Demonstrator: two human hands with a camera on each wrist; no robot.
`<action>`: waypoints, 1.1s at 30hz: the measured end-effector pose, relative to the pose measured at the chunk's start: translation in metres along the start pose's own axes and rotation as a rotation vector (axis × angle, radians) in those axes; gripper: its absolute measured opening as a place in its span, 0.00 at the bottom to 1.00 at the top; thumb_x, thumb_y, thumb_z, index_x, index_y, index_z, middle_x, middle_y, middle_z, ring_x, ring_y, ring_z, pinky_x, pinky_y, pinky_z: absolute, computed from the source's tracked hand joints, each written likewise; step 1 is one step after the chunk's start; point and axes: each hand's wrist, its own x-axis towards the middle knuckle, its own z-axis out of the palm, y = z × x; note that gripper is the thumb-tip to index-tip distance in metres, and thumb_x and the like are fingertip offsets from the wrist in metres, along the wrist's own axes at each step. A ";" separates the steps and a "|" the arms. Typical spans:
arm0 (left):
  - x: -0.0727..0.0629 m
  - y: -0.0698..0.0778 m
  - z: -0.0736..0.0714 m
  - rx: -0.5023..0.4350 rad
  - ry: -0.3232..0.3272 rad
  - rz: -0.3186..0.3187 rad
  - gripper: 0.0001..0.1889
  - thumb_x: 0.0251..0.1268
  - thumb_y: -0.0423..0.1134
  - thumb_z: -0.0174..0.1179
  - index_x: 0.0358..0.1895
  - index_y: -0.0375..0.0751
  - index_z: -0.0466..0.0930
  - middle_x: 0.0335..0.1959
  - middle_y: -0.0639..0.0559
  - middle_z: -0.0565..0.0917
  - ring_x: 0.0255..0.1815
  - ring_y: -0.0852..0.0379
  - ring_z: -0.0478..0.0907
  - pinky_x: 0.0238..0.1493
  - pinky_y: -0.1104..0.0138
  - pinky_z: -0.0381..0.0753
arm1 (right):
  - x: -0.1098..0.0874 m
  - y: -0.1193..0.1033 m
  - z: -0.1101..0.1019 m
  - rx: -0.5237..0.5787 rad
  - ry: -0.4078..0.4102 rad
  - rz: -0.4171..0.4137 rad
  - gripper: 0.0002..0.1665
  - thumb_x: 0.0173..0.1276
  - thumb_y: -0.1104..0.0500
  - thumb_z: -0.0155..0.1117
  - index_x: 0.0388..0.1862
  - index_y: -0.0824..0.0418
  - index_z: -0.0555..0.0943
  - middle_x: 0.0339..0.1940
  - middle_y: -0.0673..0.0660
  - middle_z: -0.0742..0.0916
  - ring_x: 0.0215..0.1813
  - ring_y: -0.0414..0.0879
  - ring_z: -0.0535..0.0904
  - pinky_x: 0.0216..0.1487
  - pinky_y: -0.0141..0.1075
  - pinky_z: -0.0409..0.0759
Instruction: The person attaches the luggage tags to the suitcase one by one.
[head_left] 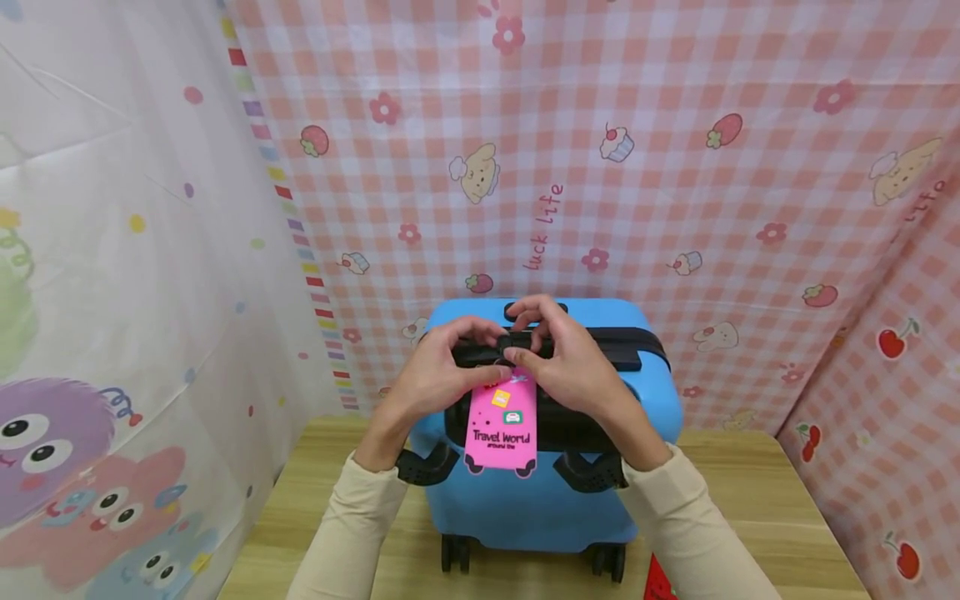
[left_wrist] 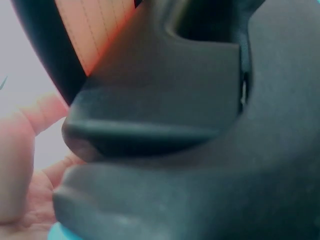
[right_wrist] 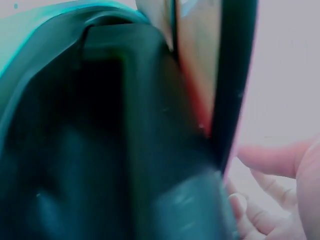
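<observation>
A blue suitcase [head_left: 525, 508] with black trim stands upright on its wheels. In front of its top hangs a pink luggage tag [head_left: 501, 425] marked "Travel World", on a short black strap [head_left: 506, 342]. My left hand [head_left: 438, 371] pinches the strap from the left, its thumb at the tag's top edge. From the right, my right hand [head_left: 573, 362] pinches the same strap between thumb and fingers. Both wrist views are mostly filled by dark blurred parts close to the lens; part of each hand shows at the side, and the strap's fastening is hidden there.
Wood-grain table [head_left: 727, 492] lies under the suitcase. A red item [head_left: 658, 582] shows partly beside the right forearm. Black curved pieces [head_left: 427, 465] sit at the wrists. A checked pink cloth [head_left: 600, 167] hangs behind, and a white patterned cloth [head_left: 150, 250] at left.
</observation>
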 end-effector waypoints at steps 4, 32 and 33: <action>-0.001 0.000 0.000 0.003 -0.004 0.008 0.19 0.58 0.39 0.72 0.53 0.46 0.81 0.42 0.50 0.81 0.43 0.54 0.79 0.50 0.58 0.77 | 0.002 -0.003 -0.002 0.005 -0.034 0.046 0.24 0.69 0.64 0.65 0.62 0.59 0.70 0.54 0.60 0.79 0.38 0.50 0.70 0.29 0.36 0.70; -0.003 -0.001 0.000 -0.099 -0.008 0.021 0.14 0.63 0.35 0.68 0.51 0.45 0.83 0.44 0.49 0.84 0.44 0.52 0.82 0.46 0.58 0.81 | 0.004 -0.008 0.001 -0.014 -0.015 0.101 0.13 0.69 0.64 0.64 0.50 0.62 0.75 0.41 0.56 0.79 0.37 0.49 0.73 0.40 0.40 0.73; -0.003 -0.001 0.000 -0.098 -0.005 0.019 0.14 0.63 0.35 0.68 0.51 0.45 0.83 0.44 0.49 0.84 0.44 0.52 0.82 0.46 0.58 0.81 | 0.004 -0.008 0.001 -0.016 -0.011 0.105 0.13 0.69 0.64 0.65 0.50 0.61 0.75 0.41 0.56 0.80 0.37 0.49 0.74 0.40 0.40 0.73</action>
